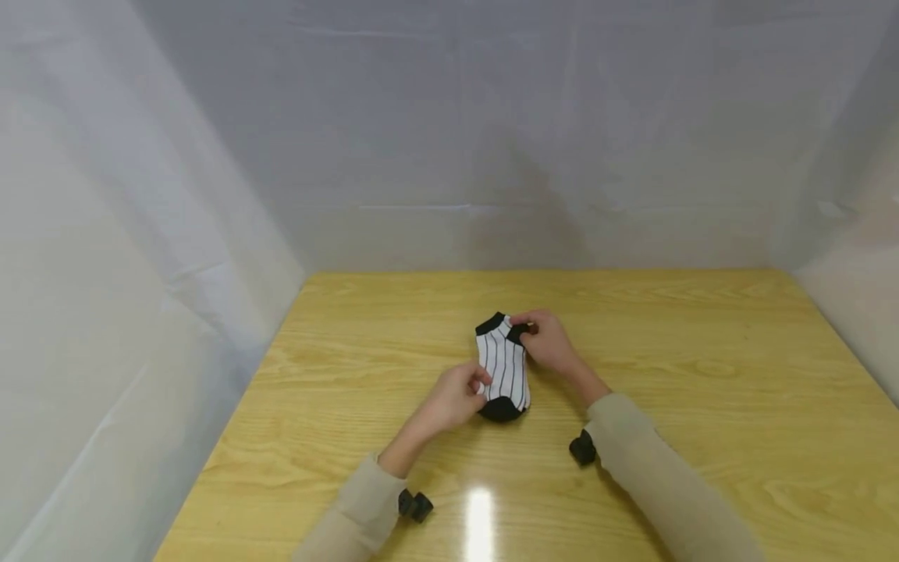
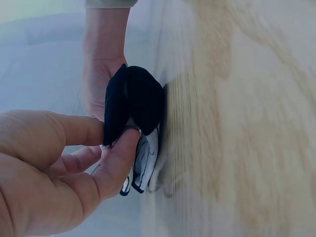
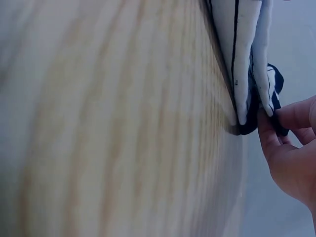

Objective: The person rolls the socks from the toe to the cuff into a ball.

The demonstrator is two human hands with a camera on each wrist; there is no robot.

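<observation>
— Where are the socks?

— A pair of white ankle socks (image 1: 503,367) with thin black stripes and black toes and heels lies stacked near the middle of the wooden table (image 1: 702,390), toe end toward the person, cuff end pointing away.

— What is the left hand doing?

— The left hand (image 1: 456,396) is at the near end. Its thumb and fingers pinch the left edge of the socks just above the black toe. In the left wrist view the thumb (image 2: 116,163) presses against the black toe fabric (image 2: 136,101), with the forefinger on the other side of it.

— And the right hand?

— The right hand (image 1: 548,342) is at the far end, its fingertips curled around the black cuff and heel part. The right wrist view shows the fingertips (image 3: 284,118) pinching the dark edge where the two layers meet, right at the table surface.

— Anything else around?

— Both forearms wear beige sleeves (image 1: 660,476), each with a small black camera mount (image 1: 582,449) at the wrist. Pale sheeting (image 1: 449,133) walls in the table at the back and on both sides.
</observation>
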